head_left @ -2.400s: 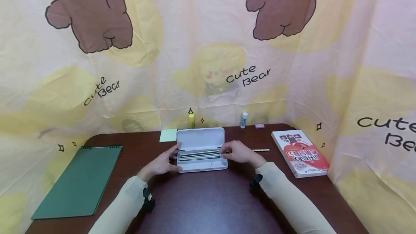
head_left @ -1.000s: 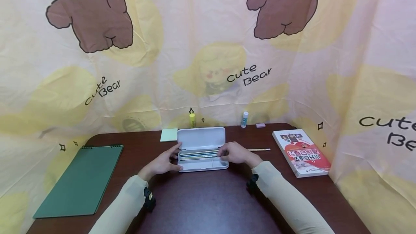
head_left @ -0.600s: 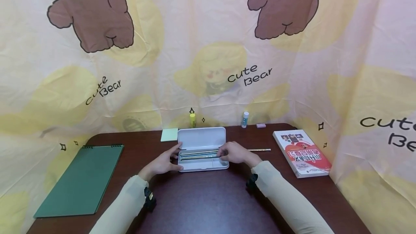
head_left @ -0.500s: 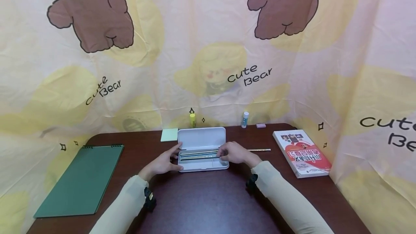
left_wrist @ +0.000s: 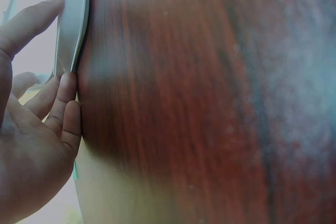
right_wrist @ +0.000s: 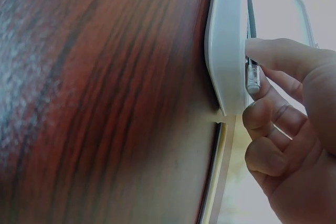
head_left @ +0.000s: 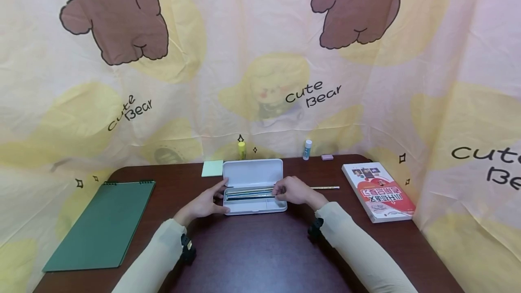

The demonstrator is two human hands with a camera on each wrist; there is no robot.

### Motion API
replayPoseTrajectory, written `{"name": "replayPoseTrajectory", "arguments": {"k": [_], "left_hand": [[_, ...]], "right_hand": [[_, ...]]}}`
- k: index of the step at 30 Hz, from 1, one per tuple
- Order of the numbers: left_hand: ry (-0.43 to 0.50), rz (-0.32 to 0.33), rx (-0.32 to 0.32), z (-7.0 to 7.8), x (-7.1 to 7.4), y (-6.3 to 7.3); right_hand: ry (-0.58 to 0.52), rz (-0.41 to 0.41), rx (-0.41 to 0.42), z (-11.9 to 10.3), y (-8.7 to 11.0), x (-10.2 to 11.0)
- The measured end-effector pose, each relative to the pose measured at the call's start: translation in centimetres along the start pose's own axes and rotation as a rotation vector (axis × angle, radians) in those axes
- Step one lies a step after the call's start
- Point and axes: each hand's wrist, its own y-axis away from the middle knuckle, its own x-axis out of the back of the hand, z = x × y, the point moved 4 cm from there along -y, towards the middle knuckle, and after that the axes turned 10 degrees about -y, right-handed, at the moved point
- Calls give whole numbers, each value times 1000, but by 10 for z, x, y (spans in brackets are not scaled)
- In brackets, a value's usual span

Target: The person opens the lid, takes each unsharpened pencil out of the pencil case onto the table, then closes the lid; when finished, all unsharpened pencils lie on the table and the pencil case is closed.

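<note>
An open white pencil case (head_left: pixel 252 173) stands toward the back of the table, its lid raised against the far side. Several pencils (head_left: pixel 249 192) lie lengthwise in its rear compartment. My left hand (head_left: pixel 202 201) holds the case's left end, thumb at the front corner and index finger at the back. In the left wrist view the thumb touches the front wall. At the right end, my right hand (head_left: pixel 296 190) pinches one pencil (right_wrist: pixel 253 80) between thumb and fingers, near its silver-capped end. That end shows just above the case wall in the right wrist view.
Another pencil (head_left: pixel 325 187) lies on the table behind the right hand. A book (head_left: pixel 378 193) is at right, a green spiral pad (head_left: pixel 99 225) at left. Along the back are sticky notes (head_left: pixel 212 168), a yellow highlighter (head_left: pixel 242 150), a glue stick (head_left: pixel 307 149) and an eraser (head_left: pixel 327 157).
My right hand has shifted slightly left over the case's right end. The nearest pencil in the row now looks darker than half a second ago. The left hand keeps its place.
</note>
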Motion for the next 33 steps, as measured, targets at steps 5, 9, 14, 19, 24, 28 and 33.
{"name": "replayPoseTrajectory", "arguments": {"k": [5,9,14,19,24,28,33], "left_hand": [[-6,-3,8,1,0,0],[0,-4,8,1,0,0],[6,3,-5,3,0,0],[-6,-1,3,3,1,1],[0,-6,17,4,2,1],[11,-7,9,4,2,0],[9,-5,5,4,1,1]], "right_hand": [[6,28,16,0,2,5],[6,48,23,0,6,11],[-19,75,28,2,12,21],[-35,100,17,8,21,31],[-48,116,-31,16,30,42],[-80,130,-77,26,39,51],[-95,140,-113,42,50,61]]}}
